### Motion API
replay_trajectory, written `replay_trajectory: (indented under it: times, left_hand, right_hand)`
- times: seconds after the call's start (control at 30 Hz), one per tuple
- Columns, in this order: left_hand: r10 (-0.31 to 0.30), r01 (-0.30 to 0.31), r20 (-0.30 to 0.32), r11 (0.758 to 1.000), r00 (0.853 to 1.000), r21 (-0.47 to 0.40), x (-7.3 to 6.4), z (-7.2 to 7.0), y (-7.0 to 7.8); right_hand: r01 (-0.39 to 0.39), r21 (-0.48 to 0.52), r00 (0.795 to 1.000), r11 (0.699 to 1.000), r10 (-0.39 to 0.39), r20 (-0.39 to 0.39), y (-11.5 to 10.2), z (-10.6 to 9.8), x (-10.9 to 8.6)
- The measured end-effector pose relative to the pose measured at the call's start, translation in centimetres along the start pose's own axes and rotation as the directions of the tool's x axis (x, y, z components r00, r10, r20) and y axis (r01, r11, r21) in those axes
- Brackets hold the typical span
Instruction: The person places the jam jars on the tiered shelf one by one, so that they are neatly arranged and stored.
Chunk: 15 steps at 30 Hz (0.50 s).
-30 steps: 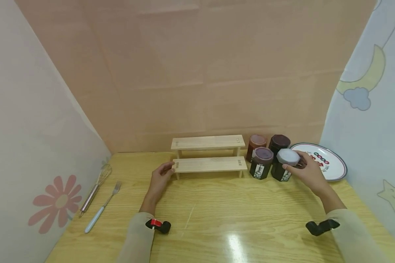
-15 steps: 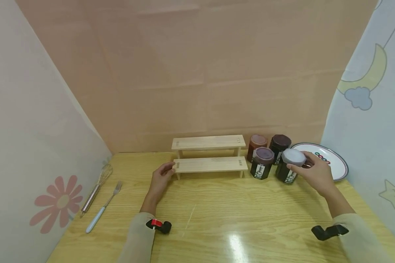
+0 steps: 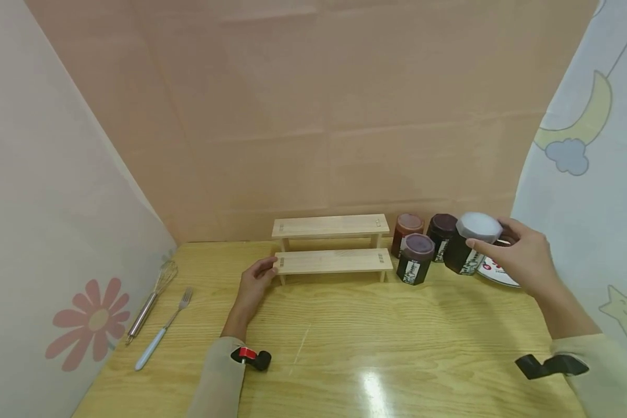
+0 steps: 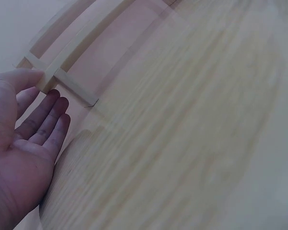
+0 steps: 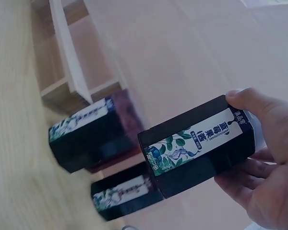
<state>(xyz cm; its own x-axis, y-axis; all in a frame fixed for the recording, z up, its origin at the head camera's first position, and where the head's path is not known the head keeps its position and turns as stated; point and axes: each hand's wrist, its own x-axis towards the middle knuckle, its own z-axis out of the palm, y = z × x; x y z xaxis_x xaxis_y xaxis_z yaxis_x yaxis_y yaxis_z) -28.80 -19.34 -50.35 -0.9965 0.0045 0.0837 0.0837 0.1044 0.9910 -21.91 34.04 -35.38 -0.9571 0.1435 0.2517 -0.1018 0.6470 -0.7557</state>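
Observation:
My right hand [image 3: 530, 258] grips a dark, many-sided jam jar [image 3: 462, 252] with a whitish lid, near its top and off the table. Close up in the right wrist view, this jar shows a white label with leaves and berries, and my thumb and fingers clasp its lid end. At the left end of a two-step wooden shelf [image 3: 334, 261], my left hand [image 3: 254, 284] pinches the lower board; the left wrist view has the thumb and index finger on the board's end [image 4: 49, 81], other fingers below. Beside the shelf stand a purple-lidded jar [image 3: 415, 261], a reddish-brown jar [image 3: 409, 226] and a dark-lidded jar [image 3: 442, 229].
An oval white plate [image 3: 496, 273] lies at the right, partly hidden by the right hand and jar. On the left lie a whisk [image 3: 148, 307] and a fork [image 3: 162, 331] with a pale blue handle. A brown backdrop and printed side sheets surround the wooden table [image 3: 345, 337].
My right hand has lifted the white-lidded jam jar off the table and shifted it to the right, away from the other jars. The left hand stays at the shelf's end.

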Motion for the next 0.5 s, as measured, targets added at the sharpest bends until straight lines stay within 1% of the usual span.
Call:
replay_trajectory:
  times: [0.1,0.23,0.33,0.5]
  left_hand:
    - [-0.001,0.001,-0.006,1.0,1.0,-0.005,0.0,-0.1,0.0]
    - [-0.007,0.007,-0.018,1.0,1.0,-0.009,0.0,-0.1,-0.2]
    - [-0.007,0.007,-0.026,1.0,1.0,-0.009,0.0,0.0,-0.3]
    - [0.001,-0.002,-0.028,1.0,1.0,-0.014,0.0,0.2,-0.2]
  right_hand:
    - [0.01,0.026,1.0,1.0,-0.01,0.003,-1.6,0.3,0.4]
    - [0.029,0.039,0.999,0.999,-0.03,0.023,-3.7,1.7,0.9]
    - [0.054,0.053,0.997,0.997,-0.057,0.044,-5.1,3.2,1.5]
    - [0.081,0.124,0.992,0.989,-0.092,0.085,-7.5,6.5,2.7]
